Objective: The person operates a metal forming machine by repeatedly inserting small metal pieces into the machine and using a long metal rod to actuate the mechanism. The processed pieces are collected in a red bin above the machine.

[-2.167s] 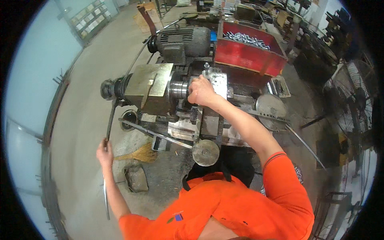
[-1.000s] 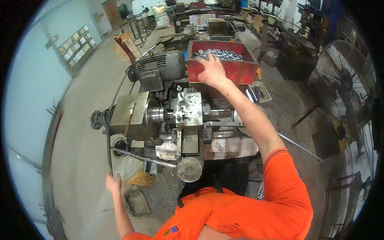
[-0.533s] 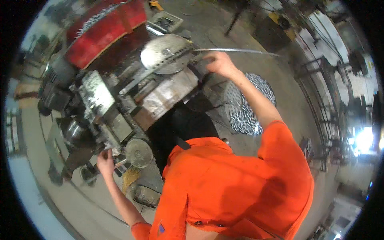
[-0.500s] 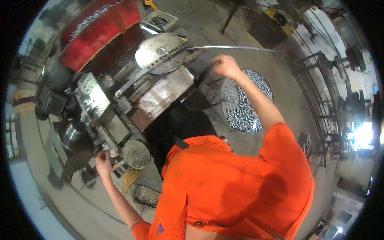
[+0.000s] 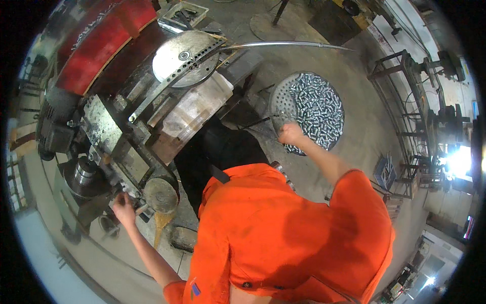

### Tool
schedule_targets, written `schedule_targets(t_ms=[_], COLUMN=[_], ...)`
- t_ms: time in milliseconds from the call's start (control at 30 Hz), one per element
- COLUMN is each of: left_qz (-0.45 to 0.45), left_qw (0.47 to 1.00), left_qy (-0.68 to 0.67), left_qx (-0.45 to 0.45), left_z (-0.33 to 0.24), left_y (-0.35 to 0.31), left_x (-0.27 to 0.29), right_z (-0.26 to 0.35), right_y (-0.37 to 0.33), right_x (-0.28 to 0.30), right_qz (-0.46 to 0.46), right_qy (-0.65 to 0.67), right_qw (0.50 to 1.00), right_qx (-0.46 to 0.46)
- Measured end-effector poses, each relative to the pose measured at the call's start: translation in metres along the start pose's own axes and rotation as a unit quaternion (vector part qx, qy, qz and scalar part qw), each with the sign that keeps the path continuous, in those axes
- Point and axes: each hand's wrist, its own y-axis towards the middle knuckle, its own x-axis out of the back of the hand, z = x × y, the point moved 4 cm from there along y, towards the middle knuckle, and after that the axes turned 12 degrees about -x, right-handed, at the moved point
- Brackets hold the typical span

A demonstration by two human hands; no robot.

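Note:
My left hand (image 5: 123, 206) is at the lower left beside the greasy metal machine (image 5: 132, 164). Its fingers are curled together in a pinch, and what lies between them is too small to make out. Close to it are a short bar (image 5: 142, 208) and a round, dirty metal disc (image 5: 161, 195). My right hand (image 5: 291, 134) hovers at the near-left edge of a round perforated tray (image 5: 282, 99). Shiny short metal cylinders (image 5: 320, 109) fill most of that tray. The right fingers are bent inward and closed; their contents are hidden.
A pale round plate (image 5: 169, 58) with a holed lever (image 5: 174, 80) tops the machine, and a long metal rod (image 5: 283, 44) juts right from it. A red bin (image 5: 96, 53) stands far left. Metal racks (image 5: 405, 101) line the right side.
My right hand has come down and nearer, from beside the rod to the tray's edge. My left hand stays beside the machine. The whole view has shifted slightly.

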Motion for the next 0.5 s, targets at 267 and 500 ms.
schedule_targets(t_ms=[267, 500], left_qz=[0.048, -0.043], left_qw=[0.996, 0.996], left_qy=[-0.070, -0.082], left_qx=[0.008, -0.021], left_z=[-0.043, -0.155], left_y=[-0.003, 0.007], left_x=[0.019, 0.065], right_z=[0.002, 0.148], right_y=[0.003, -0.058], right_x=[0.012, 0.198], right_qz=[-0.103, -0.080], right_qy=[0.002, 0.402], right_qw=[0.974, 0.880], right_qx=[0.202, 0.239])
